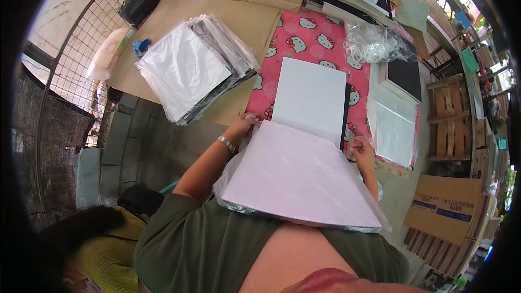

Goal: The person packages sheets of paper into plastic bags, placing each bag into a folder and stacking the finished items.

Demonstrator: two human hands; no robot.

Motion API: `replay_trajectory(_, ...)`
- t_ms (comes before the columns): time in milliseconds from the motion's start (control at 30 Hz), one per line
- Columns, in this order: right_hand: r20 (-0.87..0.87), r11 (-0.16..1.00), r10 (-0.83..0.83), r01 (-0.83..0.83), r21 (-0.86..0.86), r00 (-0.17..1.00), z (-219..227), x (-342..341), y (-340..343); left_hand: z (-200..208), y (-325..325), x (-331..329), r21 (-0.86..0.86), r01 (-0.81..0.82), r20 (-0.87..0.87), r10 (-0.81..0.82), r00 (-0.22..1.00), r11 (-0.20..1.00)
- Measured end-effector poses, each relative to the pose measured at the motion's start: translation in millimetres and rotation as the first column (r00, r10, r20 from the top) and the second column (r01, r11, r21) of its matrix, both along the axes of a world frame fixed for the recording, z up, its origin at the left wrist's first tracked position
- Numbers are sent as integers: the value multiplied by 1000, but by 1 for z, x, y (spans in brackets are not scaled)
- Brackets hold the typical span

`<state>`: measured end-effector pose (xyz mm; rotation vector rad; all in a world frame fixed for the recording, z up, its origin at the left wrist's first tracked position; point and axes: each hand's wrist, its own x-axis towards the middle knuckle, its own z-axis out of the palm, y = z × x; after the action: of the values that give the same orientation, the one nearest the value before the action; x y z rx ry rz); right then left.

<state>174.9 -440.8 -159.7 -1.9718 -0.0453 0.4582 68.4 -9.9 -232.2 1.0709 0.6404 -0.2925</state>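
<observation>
A large stack of white sheets (298,176), covered in clear plastic, leans from the table edge against my torso. My left hand (247,125), with a watch at the wrist, is closed on the plastic at its far left corner. At the far right corner my right hand (362,149) pinches the plastic, its fingers partly hidden. Directly beyond lies a white board (309,92) on the table; a black edge shows along its right side. The near end of this board meets the stack's far edge, and I cannot tell whether it is inside the plastic.
Plastic-covered boards (184,70) lie on brown paper at left, near a blue tape roll (141,48). Clear plastic sleeves (393,125), a black-topped block (402,80) and crumpled plastic (374,43) are at right. Another person (108,249) is at lower left.
</observation>
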Motion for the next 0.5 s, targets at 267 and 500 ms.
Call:
replay_trajectory(267, 472, 742, 657, -615, -266, 588, 68, -52, 22, 144, -31, -40, 818, 112, 404, -701, 588, 565)
replay_trajectory(500, 295, 969, -139, 69, 236, 945, 74, -25, 92, 162, -35, 19, 625, 152, 171, -325, 930, 766)
